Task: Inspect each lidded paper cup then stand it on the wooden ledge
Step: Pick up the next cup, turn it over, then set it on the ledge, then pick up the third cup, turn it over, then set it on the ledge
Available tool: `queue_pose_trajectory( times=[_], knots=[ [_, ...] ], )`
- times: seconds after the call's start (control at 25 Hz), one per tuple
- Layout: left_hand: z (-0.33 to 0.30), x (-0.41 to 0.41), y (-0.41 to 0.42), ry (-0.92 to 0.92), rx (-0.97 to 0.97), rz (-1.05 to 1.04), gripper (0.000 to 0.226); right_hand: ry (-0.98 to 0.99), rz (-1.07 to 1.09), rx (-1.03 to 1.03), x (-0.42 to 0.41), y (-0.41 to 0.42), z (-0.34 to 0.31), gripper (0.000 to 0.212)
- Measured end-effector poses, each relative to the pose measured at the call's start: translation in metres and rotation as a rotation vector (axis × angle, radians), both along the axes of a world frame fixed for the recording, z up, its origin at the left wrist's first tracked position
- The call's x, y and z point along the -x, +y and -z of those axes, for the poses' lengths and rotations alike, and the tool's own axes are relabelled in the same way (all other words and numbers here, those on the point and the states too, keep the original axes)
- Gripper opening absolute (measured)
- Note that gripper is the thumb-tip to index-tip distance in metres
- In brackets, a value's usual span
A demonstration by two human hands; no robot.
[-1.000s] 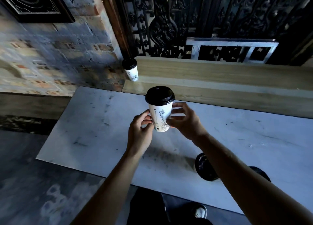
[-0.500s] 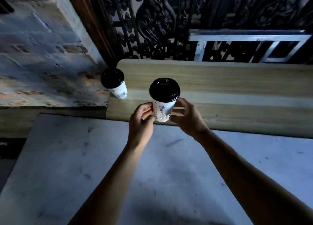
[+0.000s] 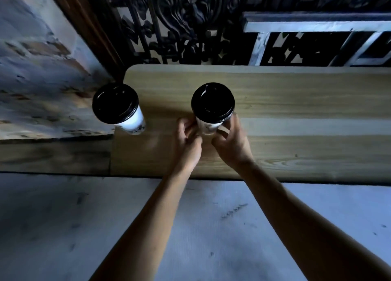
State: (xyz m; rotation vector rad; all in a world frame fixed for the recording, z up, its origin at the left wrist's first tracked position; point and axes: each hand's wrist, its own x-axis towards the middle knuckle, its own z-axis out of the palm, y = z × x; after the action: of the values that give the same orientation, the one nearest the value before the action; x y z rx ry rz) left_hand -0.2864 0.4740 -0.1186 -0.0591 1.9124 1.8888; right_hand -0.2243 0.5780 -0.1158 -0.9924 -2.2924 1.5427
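Hands, left hand [image 3: 188,145] and right hand [image 3: 231,143], pinch the lidded paper cup [image 3: 212,109] low on its wall, over the wooden ledge [image 3: 296,103] toward its left end. Recommend lowering level, base flat, before letting go. Second cup [image 3: 118,109] stands at the ledge's left edge, well apart; ironwork grille [image 3: 190,22] behind poses no obstruction.

The held cup [image 3: 212,109] has travelled from above the marble table [image 3: 63,227] out over the wooden ledge [image 3: 296,115], both hands going with it, and now sits at three o'clock of the standing cup [image 3: 118,108], lower toward the boards.
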Motion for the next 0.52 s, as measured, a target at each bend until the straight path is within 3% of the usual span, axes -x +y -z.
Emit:
queue_pose_trajectory(
  times=[0.16, 0.32, 0.52],
  knots=[
    [0.014, -0.005, 0.003, -0.063, -0.017, -0.024, 0.050, -0.053, 0.002, 0.047, -0.005, -0.001, 0.005, 0.074],
    [-0.015, -0.028, -0.015, -0.034, 0.068, 0.012, 0.056, -0.196, -0.034, 0.039, -0.031, 0.004, -0.022, 0.087],
    [-0.057, -0.103, -0.054, 0.140, 0.205, 0.067, 0.048, -0.269, -0.072, -0.030, -0.107, 0.011, -0.087, 0.076]
  ],
)
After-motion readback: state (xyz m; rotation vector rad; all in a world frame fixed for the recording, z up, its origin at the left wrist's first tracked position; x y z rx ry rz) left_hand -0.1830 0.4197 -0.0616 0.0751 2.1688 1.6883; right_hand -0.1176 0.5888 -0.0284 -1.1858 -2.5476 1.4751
